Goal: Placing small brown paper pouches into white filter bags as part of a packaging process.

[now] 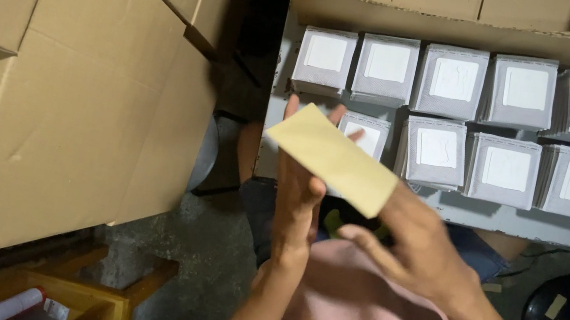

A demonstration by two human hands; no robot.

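I see a pale yellow paper strip (332, 158) held tilted in the air above my lap, in front of the grey table edge (523, 224); my left hand (300, 186) lies flat behind it with fingers spread upward, and my right hand (418, 246) pinches its lower right end. Beyond, rows of grey padded envelopes (506, 169) with white labels cover the table; cardboard boxes (67, 67) stand to the left.
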